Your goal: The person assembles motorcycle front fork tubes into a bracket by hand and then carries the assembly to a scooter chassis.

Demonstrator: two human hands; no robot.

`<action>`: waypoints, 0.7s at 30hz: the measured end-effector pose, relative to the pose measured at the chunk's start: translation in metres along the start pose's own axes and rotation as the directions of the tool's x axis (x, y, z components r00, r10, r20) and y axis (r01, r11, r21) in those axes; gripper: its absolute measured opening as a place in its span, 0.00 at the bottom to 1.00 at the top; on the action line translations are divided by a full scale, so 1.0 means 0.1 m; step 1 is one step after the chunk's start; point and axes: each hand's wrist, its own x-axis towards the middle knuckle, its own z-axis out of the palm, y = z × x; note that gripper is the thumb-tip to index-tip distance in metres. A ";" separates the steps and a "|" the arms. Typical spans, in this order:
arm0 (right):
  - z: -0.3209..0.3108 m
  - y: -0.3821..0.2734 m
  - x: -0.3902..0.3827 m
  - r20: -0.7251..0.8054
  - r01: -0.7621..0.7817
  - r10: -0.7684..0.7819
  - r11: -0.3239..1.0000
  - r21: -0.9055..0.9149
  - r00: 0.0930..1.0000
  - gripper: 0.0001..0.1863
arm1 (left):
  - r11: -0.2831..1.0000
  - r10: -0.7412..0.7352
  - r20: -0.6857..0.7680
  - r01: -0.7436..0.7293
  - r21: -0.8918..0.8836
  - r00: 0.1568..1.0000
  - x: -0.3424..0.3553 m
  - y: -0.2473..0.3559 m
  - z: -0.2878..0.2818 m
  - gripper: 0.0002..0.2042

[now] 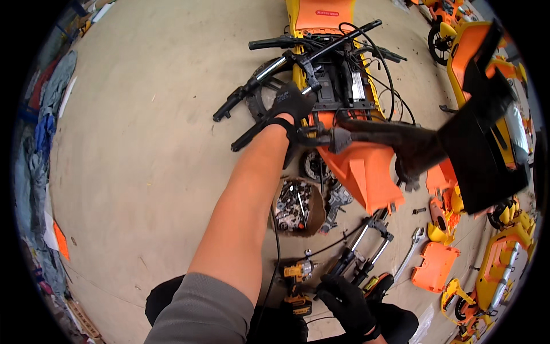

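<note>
Front fork [270,71] lies at twelve o'clock from the middle of the view, slanting over the scooter [323,16], its two legs reaching toward eight o'clock and its stem toward two. The gloved left hand [293,102] has its fingers wrapped around the nearer leg. That single hold seems the weak point: with the crown and stem reaching past the fist, their weight could roll the fork in the glove, swinging the free leg or dropping a tip to the floor. A turn of the stem might also snag the cables [392,92] arching at one o'clock, or knock the handlebar grip [272,43] beyond the crown. At five o'clock the right hand [348,303], gloved too, is by the lower ends of a second fork [360,237]; its fingers look curled, but I cannot tell whether they pinch anything. If that hand merely rests there, a careless push could slide the second fork into the drill [293,272] beside it at six o'clock. Just off the middle toward five, an open carton of small hardware [315,217] sits near the left forearm, so a slipping fork or a dropped elbow could spill it. Toward three o'clock a large dark piece [487,120], blurred and not identifiable, blocks part of the view, and a catch behind it could go unnoticed.
</note>
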 end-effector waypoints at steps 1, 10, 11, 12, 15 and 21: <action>-0.02 -0.02 0.06 -0.001 0.001 -0.001 1.000 -0.013 1.000 0.22 | 0.992 -0.063 -0.042 0.059 -0.108 0.997 0.14 0.07 0.09 0.30; -0.04 -0.41 0.55 -0.099 0.176 -0.174 0.984 0.012 0.980 0.16 | 0.958 0.157 0.298 -0.219 0.185 0.942 0.69 -0.35 0.10 0.28; -0.01 -0.38 0.55 -0.100 0.098 -0.088 0.990 0.098 0.991 0.16 | 0.956 0.143 0.291 -0.208 0.207 0.946 0.58 -0.31 -0.07 0.26; 0.01 -0.22 0.62 -0.119 0.163 -0.156 0.986 0.043 0.980 0.17 | 0.955 0.126 0.299 -0.197 0.222 0.946 0.49 -0.21 -0.20 0.24; -0.03 -0.06 0.69 -0.102 0.234 -0.236 0.972 -0.040 0.966 0.18 | 0.971 0.038 0.315 -0.110 0.213 0.948 0.16 -0.20 -0.33 0.21; 0.03 -0.45 0.66 -0.055 0.297 -0.302 0.951 -0.085 0.952 0.17 | 0.992 -0.117 0.293 0.097 0.084 0.949 -0.29 -0.96 0.00 0.20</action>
